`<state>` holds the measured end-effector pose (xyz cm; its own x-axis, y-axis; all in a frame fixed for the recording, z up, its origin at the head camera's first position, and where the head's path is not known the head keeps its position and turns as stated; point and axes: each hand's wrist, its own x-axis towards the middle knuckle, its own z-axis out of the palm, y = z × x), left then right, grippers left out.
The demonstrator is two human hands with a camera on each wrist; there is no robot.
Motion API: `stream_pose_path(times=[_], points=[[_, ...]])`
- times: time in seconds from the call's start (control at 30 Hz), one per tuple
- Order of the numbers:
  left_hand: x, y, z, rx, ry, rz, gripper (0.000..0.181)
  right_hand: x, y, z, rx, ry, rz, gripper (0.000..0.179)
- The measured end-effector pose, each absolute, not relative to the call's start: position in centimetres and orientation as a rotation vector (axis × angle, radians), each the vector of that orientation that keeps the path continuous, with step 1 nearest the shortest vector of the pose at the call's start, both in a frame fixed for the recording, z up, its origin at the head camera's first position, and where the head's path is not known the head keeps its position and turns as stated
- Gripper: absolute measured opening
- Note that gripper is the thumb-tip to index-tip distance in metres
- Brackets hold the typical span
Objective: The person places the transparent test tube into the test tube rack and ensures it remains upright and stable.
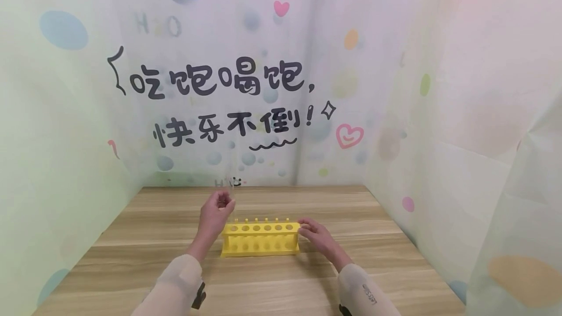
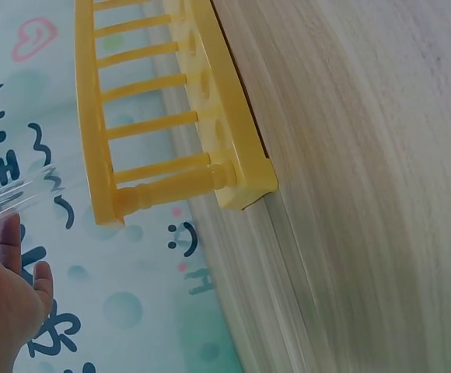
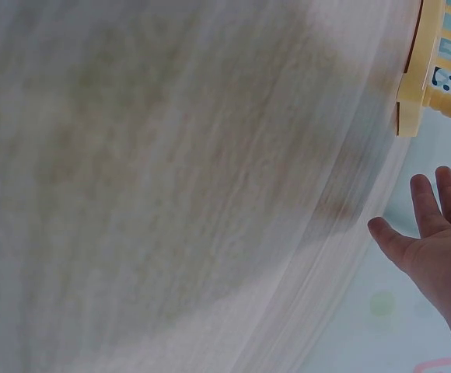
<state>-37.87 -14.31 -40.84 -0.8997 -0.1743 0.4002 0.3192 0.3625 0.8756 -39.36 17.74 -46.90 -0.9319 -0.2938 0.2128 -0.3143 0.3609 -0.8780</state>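
A yellow test tube rack [image 1: 261, 231] stands on the wooden table, with a row of round holes along its top bar and pegs behind. My left hand [image 1: 216, 212] is above the rack's left end and pinches a clear test tube [image 2: 23, 194]. In the head view the tube is faint and upright, its lower part close over the leftmost hole. Beside the rack's right end is my right hand [image 1: 319, 235], fingertips right at the top bar. Its fingers are extended and spread in the right wrist view, and they hold nothing.
The wooden table [image 1: 281, 286] reaches back to a printed curtain [image 1: 281, 165] with dark writing, hearts and coloured dots. Pale side curtains [image 1: 461, 160] close in the table on the left and right.
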Motion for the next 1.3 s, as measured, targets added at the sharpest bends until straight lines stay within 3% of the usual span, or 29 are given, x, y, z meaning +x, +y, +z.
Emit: stream_pose_path(times=[0.97,1.2,1.3], points=[[-37.6,-14.7,-42.6,-0.149,-2.270,-1.543,0.028,-39.7,18.1,-47.1,0.589,-2.583,1.696,0.035],[-37.4,-14.7,-43.0,-0.154,-2.296,-1.521,0.030,-38.0,17.6,-45.3,0.610,-2.579,1.684,0.031],[-37.4,-14.6,-43.1,-0.151,-2.304,-1.527,0.030,-39.2,17.8,-46.5,0.591,-2.578,1.696,0.032]])
